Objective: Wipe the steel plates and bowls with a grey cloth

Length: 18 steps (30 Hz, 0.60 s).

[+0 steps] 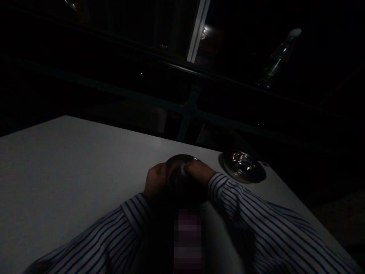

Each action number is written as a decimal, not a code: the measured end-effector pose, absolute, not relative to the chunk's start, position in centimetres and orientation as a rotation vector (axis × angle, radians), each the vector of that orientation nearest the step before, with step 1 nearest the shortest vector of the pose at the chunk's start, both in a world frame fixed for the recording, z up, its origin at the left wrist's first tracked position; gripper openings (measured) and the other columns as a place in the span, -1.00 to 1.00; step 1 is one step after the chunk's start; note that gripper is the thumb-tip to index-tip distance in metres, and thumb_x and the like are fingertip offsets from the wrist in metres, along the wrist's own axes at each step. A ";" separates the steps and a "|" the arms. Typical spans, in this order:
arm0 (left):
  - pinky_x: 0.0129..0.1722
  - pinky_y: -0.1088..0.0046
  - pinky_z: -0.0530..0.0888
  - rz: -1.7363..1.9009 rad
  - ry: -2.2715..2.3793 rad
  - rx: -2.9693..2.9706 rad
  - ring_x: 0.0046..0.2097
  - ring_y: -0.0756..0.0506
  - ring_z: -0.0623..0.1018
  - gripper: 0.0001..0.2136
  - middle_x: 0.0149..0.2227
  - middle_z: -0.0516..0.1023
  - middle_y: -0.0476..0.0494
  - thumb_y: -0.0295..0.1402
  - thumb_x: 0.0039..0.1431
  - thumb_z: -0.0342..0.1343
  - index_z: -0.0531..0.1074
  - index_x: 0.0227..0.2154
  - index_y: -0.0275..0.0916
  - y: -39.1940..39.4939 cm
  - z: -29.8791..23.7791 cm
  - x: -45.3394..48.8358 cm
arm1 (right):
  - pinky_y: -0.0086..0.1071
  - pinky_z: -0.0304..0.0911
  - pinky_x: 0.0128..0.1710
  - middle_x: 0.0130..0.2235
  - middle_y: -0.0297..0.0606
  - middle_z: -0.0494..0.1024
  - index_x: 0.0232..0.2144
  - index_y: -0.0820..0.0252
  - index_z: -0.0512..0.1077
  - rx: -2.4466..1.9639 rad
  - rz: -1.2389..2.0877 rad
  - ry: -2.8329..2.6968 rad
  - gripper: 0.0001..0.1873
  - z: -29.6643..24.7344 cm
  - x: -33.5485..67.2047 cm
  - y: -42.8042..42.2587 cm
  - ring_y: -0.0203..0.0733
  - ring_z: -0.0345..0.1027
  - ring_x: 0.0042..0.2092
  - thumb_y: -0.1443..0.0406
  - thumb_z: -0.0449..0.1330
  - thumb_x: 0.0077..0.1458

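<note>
The scene is very dark. A round dark metal dish (182, 159) sits on a white table (71, 171), just ahead of me. My left hand (155, 180) grips the dish's left rim with curled fingers. My right hand (198, 171) rests over the dish, fingers pinched on something pale inside it that I cannot make out. Both arms wear white sleeves with blue stripes.
A second shiny metal plate (242, 166) lies near the table's far right corner. Beyond the table are dark frames, a pale vertical bar (198, 30) and a clear bottle (278, 59) at the upper right. The table edge runs diagonally on the right.
</note>
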<state>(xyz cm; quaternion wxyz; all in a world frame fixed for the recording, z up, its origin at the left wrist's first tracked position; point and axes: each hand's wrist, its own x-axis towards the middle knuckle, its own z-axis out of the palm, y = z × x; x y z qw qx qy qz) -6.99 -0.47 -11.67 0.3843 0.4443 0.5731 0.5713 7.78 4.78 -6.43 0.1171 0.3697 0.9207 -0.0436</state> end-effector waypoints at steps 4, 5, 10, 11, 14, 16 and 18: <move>-0.48 0.44 0.38 1.465 1.474 1.125 -0.46 -0.09 0.49 -0.68 -0.52 0.56 -0.14 -0.25 0.04 -0.12 0.50 -0.45 -0.32 -0.4 -12.1 -6.8 | -0.20 0.24 -0.09 -0.11 -0.08 0.47 -0.19 0.34 0.42 1.115 -0.119 2.653 -0.79 -5.9 8.4 5.2 -0.13 0.36 -0.09 0.42 0.05 0.13; -0.48 0.44 0.37 1.469 1.483 1.121 -0.46 -0.08 0.49 -0.68 -0.52 0.55 -0.13 -0.25 0.04 -0.12 0.50 -0.44 -0.31 -0.4 -12.2 -6.8 | -0.24 0.25 -0.11 -0.13 -0.07 0.48 -0.20 0.34 0.43 1.096 -0.145 2.651 -0.77 -5.8 8.8 4.9 -0.11 0.38 -0.10 0.45 0.06 0.09; -0.53 0.46 0.33 1.461 1.543 1.109 -0.52 -0.05 0.44 -0.69 -0.61 0.48 -0.07 -0.26 0.05 -0.13 0.48 -0.52 -0.28 -0.3 -12.3 -6.8 | -0.43 0.27 -0.26 -0.25 -0.14 0.55 -0.24 0.25 0.49 0.994 -0.311 2.643 -0.71 -5.5 10.5 2.9 -0.15 0.43 -0.20 0.50 0.14 -0.07; -0.53 0.46 0.32 1.458 1.555 1.108 -0.52 -0.05 0.44 -0.70 -0.62 0.47 -0.07 -0.26 0.05 -0.13 0.47 -0.53 -0.27 -0.3 -12.3 -6.8 | -0.44 0.27 -0.27 -0.26 -0.15 0.55 -0.24 0.25 0.49 0.984 -0.338 2.646 -0.71 -5.7 10.4 2.5 -0.17 0.44 -0.22 0.49 0.15 -0.07; -0.51 0.47 0.33 1.456 1.574 1.116 -0.49 -0.07 0.46 -0.70 -0.60 0.49 -0.09 -0.27 0.04 -0.13 0.47 -0.51 -0.27 -0.2 -12.1 -6.8 | -0.46 0.27 -0.28 -0.27 -0.20 0.55 -0.19 0.25 0.46 0.961 -0.402 2.675 -0.72 -6.3 9.0 1.8 -0.22 0.44 -0.26 0.44 0.13 0.00; -0.49 0.46 0.34 1.458 1.580 1.128 -0.46 -0.08 0.47 -0.71 -0.56 0.52 -0.11 -0.28 0.04 -0.13 0.48 -0.49 -0.28 -0.2 -12.0 -6.9 | -0.47 0.26 -0.25 -0.23 -0.20 0.54 -0.14 0.25 0.42 0.949 -0.423 2.711 -0.73 -6.7 7.2 1.9 -0.26 0.42 -0.24 0.42 0.05 0.10; -0.48 0.46 0.34 1.457 1.585 1.143 -0.44 -0.09 0.48 -0.71 -0.54 0.52 -0.12 -0.29 0.02 -0.13 0.48 -0.50 -0.29 -0.2 -11.9 -7.0 | -0.41 0.25 -0.19 -0.18 -0.10 0.52 -0.18 0.31 0.44 0.945 -0.403 2.739 -0.75 -6.8 5.4 2.4 -0.21 0.40 -0.17 0.44 0.04 0.10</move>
